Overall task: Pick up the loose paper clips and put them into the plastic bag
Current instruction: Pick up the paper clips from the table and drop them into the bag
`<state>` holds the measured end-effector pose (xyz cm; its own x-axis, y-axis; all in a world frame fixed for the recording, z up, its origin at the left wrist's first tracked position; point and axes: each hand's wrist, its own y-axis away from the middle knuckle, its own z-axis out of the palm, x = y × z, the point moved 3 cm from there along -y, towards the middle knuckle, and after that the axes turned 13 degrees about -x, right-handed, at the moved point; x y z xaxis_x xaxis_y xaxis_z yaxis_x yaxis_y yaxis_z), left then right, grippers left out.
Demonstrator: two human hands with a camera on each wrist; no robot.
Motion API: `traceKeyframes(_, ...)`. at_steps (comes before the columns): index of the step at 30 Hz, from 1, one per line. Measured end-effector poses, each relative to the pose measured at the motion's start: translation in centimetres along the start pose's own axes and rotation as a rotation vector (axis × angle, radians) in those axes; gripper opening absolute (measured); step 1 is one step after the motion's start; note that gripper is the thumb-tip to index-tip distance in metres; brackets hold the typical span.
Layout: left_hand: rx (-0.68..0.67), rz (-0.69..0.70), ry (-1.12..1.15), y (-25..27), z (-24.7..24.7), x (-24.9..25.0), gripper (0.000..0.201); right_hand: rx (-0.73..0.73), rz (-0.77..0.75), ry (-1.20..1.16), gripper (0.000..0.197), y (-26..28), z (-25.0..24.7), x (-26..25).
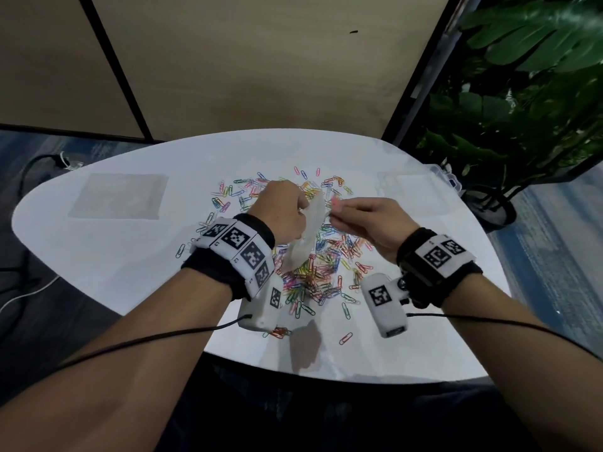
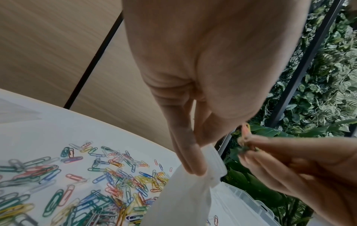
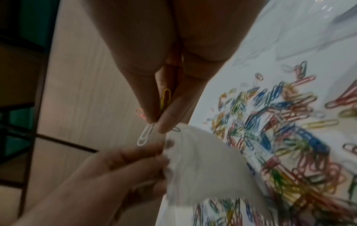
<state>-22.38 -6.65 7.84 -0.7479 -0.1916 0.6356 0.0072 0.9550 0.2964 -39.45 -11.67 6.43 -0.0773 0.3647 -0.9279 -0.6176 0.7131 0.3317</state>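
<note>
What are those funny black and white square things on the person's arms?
Each bare forearm wears a black wristband wrapped in white blocks printed with black-and-white square codes. A small white box camera with its own code hangs under each wrist, and a thin black cable runs back from it along the arm. No sleeves or gloves.

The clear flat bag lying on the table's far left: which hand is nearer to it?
Left. The left hand is raised above the clip pile, holding the plastic bag, just right of the flat bag. The right hand, pinching paper clips, is farther right.
</note>
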Motion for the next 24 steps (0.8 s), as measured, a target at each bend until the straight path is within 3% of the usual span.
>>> traceKeyframes(5,-0.001,0.038,0.023,0.1,0.6,0.6,0.026,0.085,0.067,0.311,0.011,-1.1,2.0,1.4)
traceKeyframes(8,-0.034,0.059,0.048,0.3,1.2,0.8,0.025,0.108,0.113,0.452,0.022,-2.1,1.7,2.2)
traceKeyframes(11,-0.068,0.079,0.052,0.4,1.4,1.0,0.025,0.150,0.152,0.506,0.003,-1.9,2.3,1.7)
traceKeyframes(14,-0.085,0.094,0.035,0.5,1.2,1.2,0.027,0.161,0.143,0.737,0.010,-1.8,2.6,1.2)
traceKeyframes(16,-0.062,0.066,0.055,0.3,0.9,0.9,0.028,0.062,0.130,0.649,0.007,-1.9,2.9,1.2)
traceKeyframes(20,-0.044,0.020,0.081,0.0,0.5,0.1,0.025,0.005,0.087,0.174,0.019,-0.9,2.1,-0.4)
traceKeyframes(22,-0.045,-0.007,0.073,0.0,0.5,-0.2,0.024,0.016,0.077,0.126,0.016,-0.2,0.5,-1.2)
traceKeyframes(24,-0.045,-0.033,0.067,0.0,0.4,-0.2,0.026,0.097,0.142,0.263,0.021,0.1,-1.9,-0.6)
